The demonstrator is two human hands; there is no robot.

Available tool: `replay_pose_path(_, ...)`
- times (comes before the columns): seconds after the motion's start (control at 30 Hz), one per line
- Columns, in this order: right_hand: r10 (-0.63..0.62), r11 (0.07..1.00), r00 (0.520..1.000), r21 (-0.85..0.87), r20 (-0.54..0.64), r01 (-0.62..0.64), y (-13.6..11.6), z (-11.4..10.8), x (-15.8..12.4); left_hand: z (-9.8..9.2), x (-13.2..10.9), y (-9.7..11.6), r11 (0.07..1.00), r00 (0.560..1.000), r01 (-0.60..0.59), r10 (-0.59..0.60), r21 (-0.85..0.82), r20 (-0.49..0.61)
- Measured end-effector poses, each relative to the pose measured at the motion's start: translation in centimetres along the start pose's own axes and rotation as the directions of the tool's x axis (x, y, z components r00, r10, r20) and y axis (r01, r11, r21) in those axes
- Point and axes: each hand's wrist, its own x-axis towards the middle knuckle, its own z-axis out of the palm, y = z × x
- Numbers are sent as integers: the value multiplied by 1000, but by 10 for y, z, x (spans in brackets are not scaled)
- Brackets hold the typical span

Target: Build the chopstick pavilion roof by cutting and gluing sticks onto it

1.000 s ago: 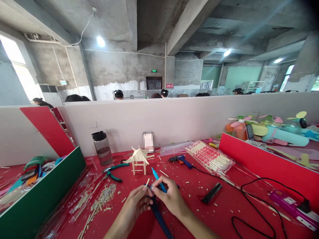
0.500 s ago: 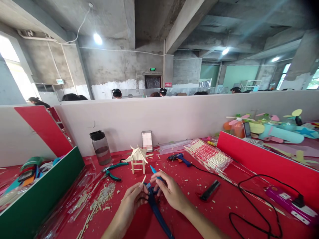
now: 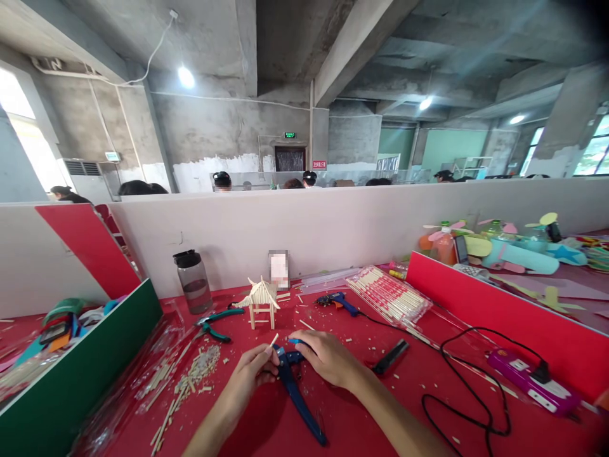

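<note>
My left hand (image 3: 251,374) pinches a short wooden stick (image 3: 273,341) near the jaws of blue-handled cutting pliers (image 3: 295,390). Over the pliers' upper handle lies my right hand (image 3: 327,357), its fingers curled round it and pressing it low toward the red table (image 3: 361,419). The lower handle stretches toward me across the table. A small pavilion model (image 3: 261,301) built of sticks stands just behind both hands.
Green-handled pliers (image 3: 216,320) and a dark water bottle (image 3: 193,282) are at the back left. Stick offcuts (image 3: 190,377) litter the left. A blue glue gun (image 3: 335,301), a pack of sticks (image 3: 387,298), a black cable (image 3: 457,374) and a purple power strip (image 3: 530,384) lie right.
My right hand has lowered the pliers from raised to nearly flat on the table. The left hand keeps the stick at the jaws. The camera has drifted slightly right.
</note>
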Motion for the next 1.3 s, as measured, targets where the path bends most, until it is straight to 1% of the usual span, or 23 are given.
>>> replay_pose_path(0.17,-6,995,998,-104,57,12,0,-5,-2,1,-2,2,1000,1000,-20,20,16,12)
replay_pose_path(0.23,-24,992,997,-119,72,33,-1,-7,-3,1,-2,4,1000,1000,-18,17,23,19)
replay_pose_path(0.37,-65,994,994,-86,91,73,-5,-9,-3,1,-3,5,999,999,-26,24,41,36)
replay_pose_path(0.53,-82,994,991,-57,103,88,-8,-9,-4,2,-4,5,997,999,-26,22,77,49)
replay_pose_path(0.73,-80,996,992,-35,101,84,-8,-9,-4,6,-7,7,992,998,-25,19,120,54)
replay_pose_path(0.87,-56,996,993,-59,103,63,-10,-10,-5,9,-11,10,991,998,-37,29,126,64)
replay_pose_path(1.0,-56,995,992,-80,113,66,-11,-11,-6,8,-10,10,988,996,-31,19,150,82)
replay_pose_path(1.3,-68,995,991,-58,114,75,-14,-14,-8,6,-8,8,978,994,-58,37,199,106)
